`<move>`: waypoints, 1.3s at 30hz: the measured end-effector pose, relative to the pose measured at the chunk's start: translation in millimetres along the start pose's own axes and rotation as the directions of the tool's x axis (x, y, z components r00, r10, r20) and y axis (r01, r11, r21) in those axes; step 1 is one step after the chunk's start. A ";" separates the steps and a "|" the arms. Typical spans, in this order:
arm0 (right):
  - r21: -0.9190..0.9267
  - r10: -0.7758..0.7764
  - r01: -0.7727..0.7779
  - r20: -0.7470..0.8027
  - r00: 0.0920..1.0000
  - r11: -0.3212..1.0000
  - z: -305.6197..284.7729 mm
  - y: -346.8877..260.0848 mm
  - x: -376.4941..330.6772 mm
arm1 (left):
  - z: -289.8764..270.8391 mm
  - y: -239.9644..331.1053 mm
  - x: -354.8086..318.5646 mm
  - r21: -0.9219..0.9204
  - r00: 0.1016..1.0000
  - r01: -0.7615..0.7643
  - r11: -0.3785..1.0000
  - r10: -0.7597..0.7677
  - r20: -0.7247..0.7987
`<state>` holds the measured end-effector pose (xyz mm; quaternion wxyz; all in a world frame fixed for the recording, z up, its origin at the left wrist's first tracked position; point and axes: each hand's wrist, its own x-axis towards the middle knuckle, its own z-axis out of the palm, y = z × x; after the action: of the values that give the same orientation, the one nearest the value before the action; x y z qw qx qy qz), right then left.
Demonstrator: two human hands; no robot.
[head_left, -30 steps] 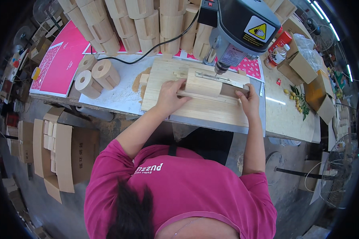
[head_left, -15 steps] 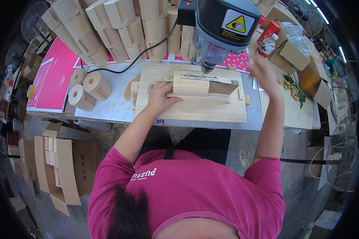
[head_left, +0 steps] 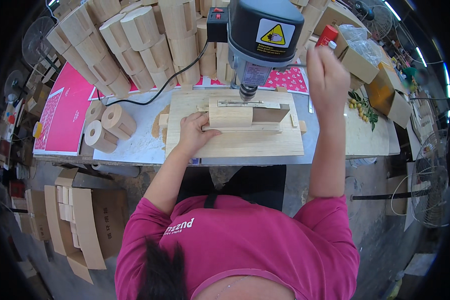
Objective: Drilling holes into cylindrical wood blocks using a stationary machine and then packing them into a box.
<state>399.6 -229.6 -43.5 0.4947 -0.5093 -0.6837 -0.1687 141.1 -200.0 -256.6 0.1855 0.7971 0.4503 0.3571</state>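
Note:
My left hand grips the left end of a pale wooden cylinder, which lies on its side in a wooden jig. Its thumb rests along the near side. Above the cylinder hangs the chuck of a bench drill press; the bit's tip is too small to make out against the metal strip on top. A grey-brown plate continues the line to the right. My right hand is closed in a fist at the drill press lever, whose end disappears into it.
Stacked slotted wooden cylinders crowd the back left. Three short bored cylinders stand left of the jig, near a black cable. Fruit on a twig and open cardboard boxes are at right. A carton of wood blocks sits lower left.
My right hand has gone from a blurred, loose reach to a closed grip on the lever. The left hand stays on the cylinder. The whole view has shifted slightly.

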 end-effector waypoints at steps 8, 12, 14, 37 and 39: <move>0.212 0.112 -0.096 -0.063 0.992 0.972 21.2 -6.6 -95.6 | 2.6 3.1 -1.6 0.082 0.999 -0.022 0.996 0.024 -0.028; 0.267 0.112 -0.089 -0.074 0.991 0.960 49.5 10.3 -123.6 | 3.7 4.0 -6.5 0.045 1.000 -0.016 0.999 0.017 -0.022; 0.321 0.099 -0.059 -0.111 0.989 0.945 53.6 14.6 -125.9 | 1.9 9.6 -5.4 0.047 1.000 -0.012 0.999 0.014 -0.026; 0.073 0.136 -0.139 0.044 0.990 0.988 4.5 2.1 27.6 | 23.8 31.2 6.5 0.083 0.999 0.026 0.996 -0.028 0.022; 0.125 0.125 -0.127 0.022 0.992 0.984 -1.1 -6.2 -4.6 | 23.4 33.0 7.3 0.090 1.000 0.013 0.996 -0.013 0.009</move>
<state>394.8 -235.4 -45.2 0.5307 -0.5203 -0.6630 -0.0898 180.1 -210.5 -249.2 0.1537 0.8033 0.4703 0.3315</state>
